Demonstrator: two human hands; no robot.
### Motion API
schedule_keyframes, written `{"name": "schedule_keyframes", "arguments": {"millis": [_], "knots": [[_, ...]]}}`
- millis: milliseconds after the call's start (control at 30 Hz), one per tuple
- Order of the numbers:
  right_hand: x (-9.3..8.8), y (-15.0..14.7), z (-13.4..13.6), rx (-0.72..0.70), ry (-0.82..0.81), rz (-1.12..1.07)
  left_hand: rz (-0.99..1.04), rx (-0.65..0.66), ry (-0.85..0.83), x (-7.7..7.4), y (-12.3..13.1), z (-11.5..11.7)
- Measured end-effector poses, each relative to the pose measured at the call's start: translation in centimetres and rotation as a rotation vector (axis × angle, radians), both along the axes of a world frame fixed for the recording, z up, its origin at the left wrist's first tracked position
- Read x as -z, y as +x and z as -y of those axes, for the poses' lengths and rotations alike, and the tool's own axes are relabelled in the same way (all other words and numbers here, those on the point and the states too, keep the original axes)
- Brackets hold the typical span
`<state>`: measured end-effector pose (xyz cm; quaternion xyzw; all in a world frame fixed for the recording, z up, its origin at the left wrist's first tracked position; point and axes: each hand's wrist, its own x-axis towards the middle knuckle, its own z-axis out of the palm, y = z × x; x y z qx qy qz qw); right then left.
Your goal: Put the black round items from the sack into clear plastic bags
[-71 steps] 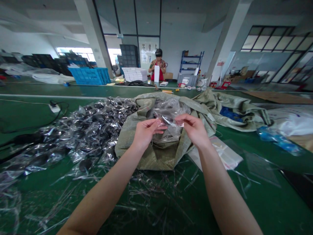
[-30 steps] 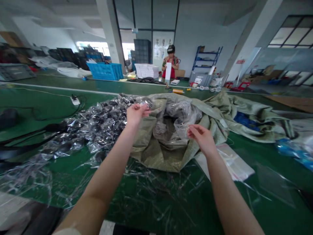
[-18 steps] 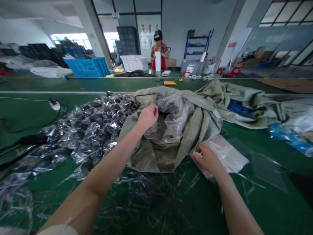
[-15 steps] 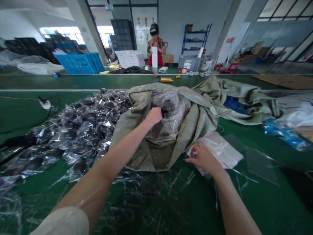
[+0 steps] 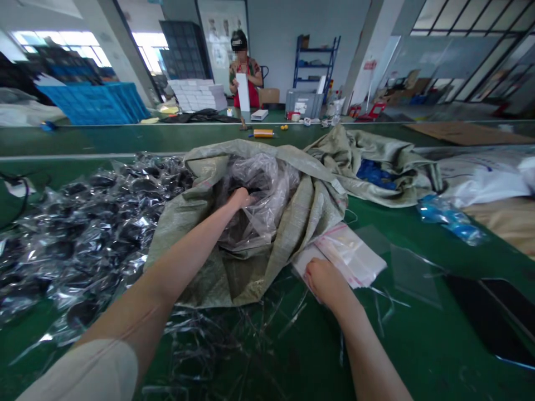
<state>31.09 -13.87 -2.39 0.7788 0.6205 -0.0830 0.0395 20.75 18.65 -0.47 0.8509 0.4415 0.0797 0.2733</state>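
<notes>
Sack (image 5: 295,223) is gaping around my left hand (image 5: 239,197), seemingly for access; my right hand (image 5: 326,281) is resting on plastic bags (image 5: 353,253), neither grip showing.

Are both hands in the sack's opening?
No: only the left hand is in the opening of the sack, while the right hand is at the clear bags.
</notes>
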Motion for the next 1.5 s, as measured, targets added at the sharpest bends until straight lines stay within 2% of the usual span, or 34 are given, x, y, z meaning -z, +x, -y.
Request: {"name": "schedule_keyframes", "arguments": {"millis": [100, 167, 200, 267, 367, 467, 533, 600, 700, 767, 867, 933, 1100, 1200, 1367, 1433, 1500], "knots": [[0.1, 0.4, 0.0, 0.082, 0.023, -0.047, -0.093, 0.073, -0.041, -1.0, -3.7, 3.1], [0.0, 0.9, 0.2, 0.132, 0.075, -0.092, -0.145, 0.19, -0.064, -1.2, -6.3, 5.6], [0.0, 1.3, 0.4, 0.16, 0.114, -0.117, -0.161, 0.202, -0.027, -1.3, -7.5, 6.7], [-0.3, 2.2, 0.6, 0.214, 0.213, -0.167, -0.173, 0.162, 0.084, -1.2, -9.3, 8.7], [-0.9, 3.4, 1.0, 0.251, 0.382, -0.196, -0.126, 0.027, 0.237, -1.4, -11.2, 10.7], [-2.0, 3.9, 1.4, 0.249, 0.459, -0.17, -0.024, 0.003, 0.266, -2.1, -12.6, 12.4], [-3.0, 3.6, 1.6, 0.294, 0.537, -0.181, 0.075, 0.07, 0.188, -2.5, -13.2, 13.6], [-4.2, 2.5, 1.6, 0.349, 0.696, -0.315, 0.2, 0.174, 0.038, -2.9, -13.6, 14.9], [-6.1, -0.3, 0.9, 0.38, 0.876, -0.8, 0.452, 0.265, -0.224, -3.4, -13.6, 16.6], [-7.1, -2.7, 0.0, 0.378, 0.851, -1.112, 0.584, 0.268, -0.385, -3.8, -13.5, 17.4], [-7.9, -5.6, -1.6, 0.371, 0.789, -1.336, 0.634, 0.278, -0.598, -4.4, -13.5, 18.0], [-8.1, -6.8, -2.4, 0.362, 0.766, -1.411, 0.618, 0.275, -0.649, -4.6, -13.8, 17.7], [-8.0, -7.4, -3.0, 0.366, 0.681, -1.543, 0.607, 0.096, -0.45, -4.7, -14.8, 15.7], [-7.5, -7.5, -3.5, 0.401, 0.706, -1.527, 0.604, 0.037, -0.345, -4.9, -15.4, 14.5], [-6.5, -8.4, -4.6, 0.416, 0.739, -1.434, 0.587, 0.021, -0.298, -5.8, -16.1, 14.1], [-6.4, -8.5, -4.4, 0.321, 0.759, -1.374, 0.582, -0.009, -0.294, -6.1, -16.4, 14.1], [-6.5, -8.6, -3.8, 0.147, 0.798, -1.214, 0.567, -0.048, -0.291, -6.5, -16.7, 14.0]]}}
